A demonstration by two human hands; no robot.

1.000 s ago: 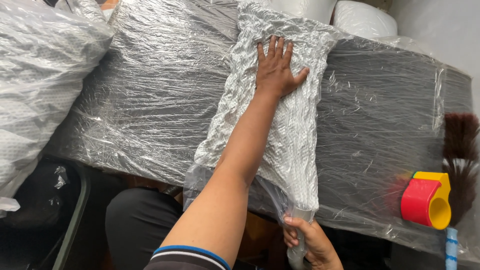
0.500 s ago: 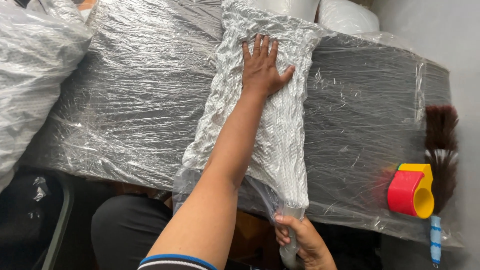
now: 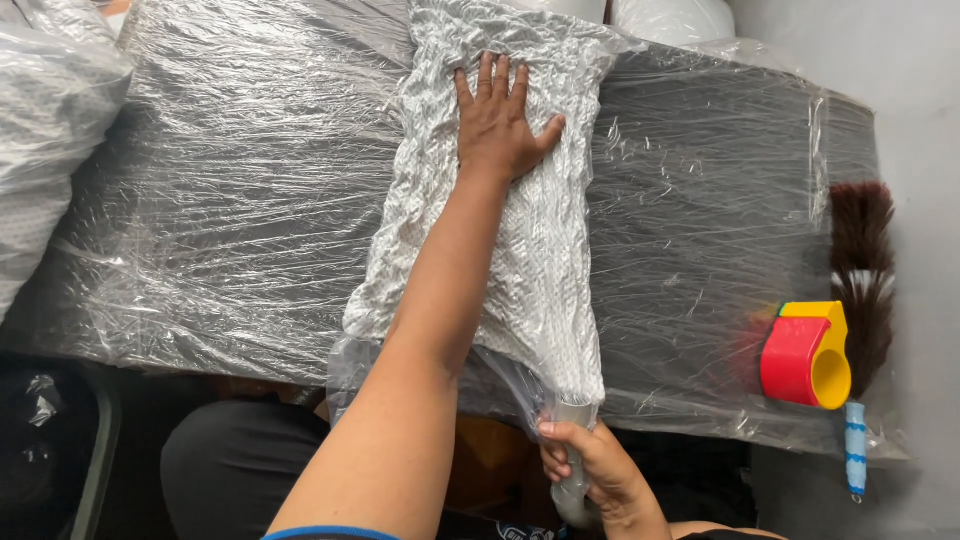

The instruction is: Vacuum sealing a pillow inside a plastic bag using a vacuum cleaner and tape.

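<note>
Looking down from my head, I see a dark table (image 3: pixel 700 200) wrapped all over in clear, crinkled plastic film, its near edge just above my lap. A pale wall runs along the right side. At the table's right end a feather duster (image 3: pixel 862 270) with a blue-and-white handle lies beside a red and yellow tape dispenser (image 3: pixel 805 355). To the left a bulging clear bag of pale fabric (image 3: pixel 45 140) leans at the table's edge, and white bundles (image 3: pixel 672 18) sit at the far side.

In the middle lies a clear vacuum bag (image 3: pixel 535 250) holding white, wrinkled cloth, shrunk tight around it, its length running from the far edge to the near one. My left hand (image 3: pixel 497 125) lies flat on the bag's far part, fingers spread apart, palm down. My right hand (image 3: pixel 590 470) is at the bag's near end, fingers closed round a pale tube (image 3: pixel 572 495) at the bag's mouth.
</note>
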